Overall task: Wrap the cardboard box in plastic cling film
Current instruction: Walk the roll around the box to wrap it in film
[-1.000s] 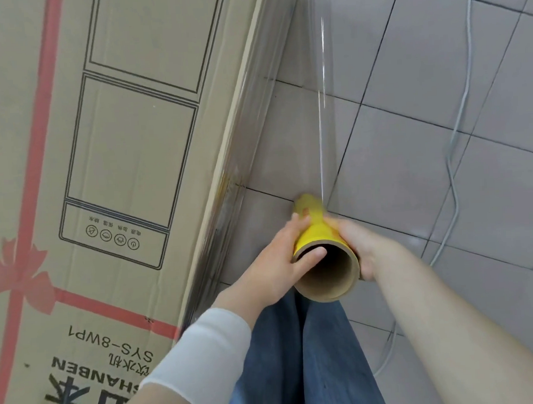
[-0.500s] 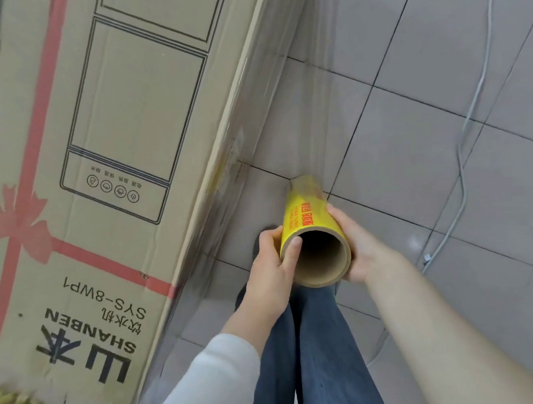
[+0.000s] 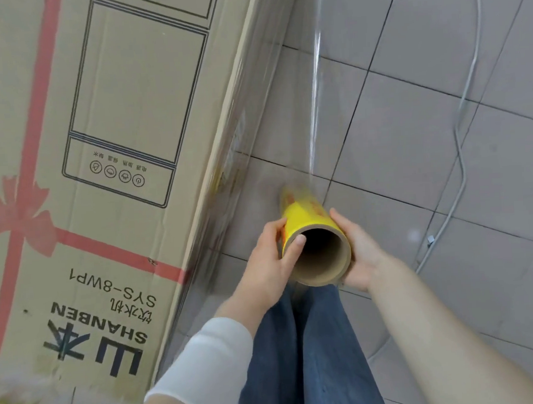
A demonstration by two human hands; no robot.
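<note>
**Two hands, one roll**

While both hands hold the yellow roll (image 3: pixel 313 230), clear film (image 3: pixel 285 114) runs from it to the box (image 3: pixel 115 117) edge. Left hand (image 3: pixel 271 263) grips one side, thumb hooked in the tube. Right hand (image 3: pixel 359 252) cups the other side. The big box stands on the tile floor (image 3: pixel 442 161), just left of the roll.

Comparing with a second ago, I see the yellow roll (image 3: pixel 306 218) has tipped more upright, so its open core now faces the camera more squarely. My left hand (image 3: pixel 270 263) hooks a thumb over the rim instead of inside the tube. The film sheet (image 3: pixel 285 108) shows a brighter right edge. The view has slid a bit too.
</note>
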